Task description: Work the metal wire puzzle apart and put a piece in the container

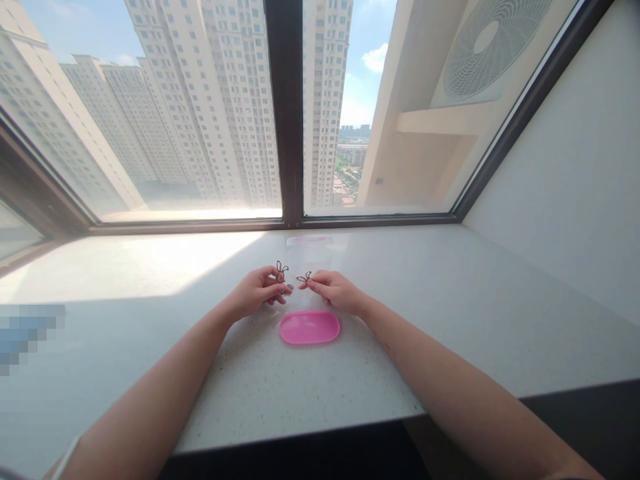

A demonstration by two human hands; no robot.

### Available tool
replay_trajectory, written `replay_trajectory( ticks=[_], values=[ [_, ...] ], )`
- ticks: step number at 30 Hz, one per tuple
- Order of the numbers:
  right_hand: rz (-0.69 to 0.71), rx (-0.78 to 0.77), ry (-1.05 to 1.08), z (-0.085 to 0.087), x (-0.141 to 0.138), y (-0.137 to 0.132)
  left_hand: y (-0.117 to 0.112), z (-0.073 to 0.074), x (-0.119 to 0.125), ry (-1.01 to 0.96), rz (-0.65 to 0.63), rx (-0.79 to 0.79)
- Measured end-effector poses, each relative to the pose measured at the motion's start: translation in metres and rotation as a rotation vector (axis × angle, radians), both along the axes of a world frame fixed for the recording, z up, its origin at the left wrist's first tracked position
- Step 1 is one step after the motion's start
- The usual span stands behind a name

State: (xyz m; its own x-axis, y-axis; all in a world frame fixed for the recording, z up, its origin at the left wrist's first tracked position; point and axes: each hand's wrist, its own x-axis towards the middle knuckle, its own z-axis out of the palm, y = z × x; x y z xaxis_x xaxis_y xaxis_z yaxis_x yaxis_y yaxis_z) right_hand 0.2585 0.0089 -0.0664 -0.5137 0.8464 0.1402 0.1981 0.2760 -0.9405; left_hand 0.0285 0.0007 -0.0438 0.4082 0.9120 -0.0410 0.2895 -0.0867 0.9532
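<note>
My left hand (257, 291) is closed in a pinch on a small brown rabbit-eared clip (281, 271), held upright above the fingers. A similar small brown clip (304, 277) is pinched by my right hand (334, 291), lying sideways at the fingertips. Both hands hover close together over the white speckled sill (450, 307), fingertips nearly touching. A flat pink oval tray (309, 327) lies on the sill just below and between the hands. Behind the hands lies a clear plastic bag (310, 250) with a pink strip at its top.
A wide window with a dark frame (287, 113) runs along the far edge of the sill. A white wall (570, 187) rises at the right. The sill's front edge (300, 437) is close to my body. A blurred patch sits at far left.
</note>
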Motion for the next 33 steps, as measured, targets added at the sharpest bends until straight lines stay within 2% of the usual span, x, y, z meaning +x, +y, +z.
replay_trajectory(
  ticks=[2,6,14,21,27,33],
  values=[
    [-0.021,0.070,-0.025,-0.0001,0.0007,0.0010,0.0001,0.0001,-0.0002,0.001,0.004,-0.007],
    [-0.054,0.117,-0.069,-0.0030,0.0019,0.0023,0.0006,-0.0005,-0.0005,0.016,0.004,-0.014],
    [-0.093,0.104,-0.071,-0.0062,-0.0004,-0.0006,0.0001,0.0017,-0.0013,0.019,0.018,-0.008],
    [-0.144,0.117,-0.075,-0.0028,0.0011,-0.0009,0.0026,-0.0029,-0.0017,0.008,0.003,0.031],
    [-0.140,0.098,-0.061,-0.0063,-0.0011,-0.0006,0.0021,-0.0006,-0.0020,-0.012,0.020,0.006],
    [-0.198,0.208,-0.050,-0.0053,-0.0006,0.0004,0.0024,-0.0010,-0.0022,-0.015,0.035,0.043]
  ],
)
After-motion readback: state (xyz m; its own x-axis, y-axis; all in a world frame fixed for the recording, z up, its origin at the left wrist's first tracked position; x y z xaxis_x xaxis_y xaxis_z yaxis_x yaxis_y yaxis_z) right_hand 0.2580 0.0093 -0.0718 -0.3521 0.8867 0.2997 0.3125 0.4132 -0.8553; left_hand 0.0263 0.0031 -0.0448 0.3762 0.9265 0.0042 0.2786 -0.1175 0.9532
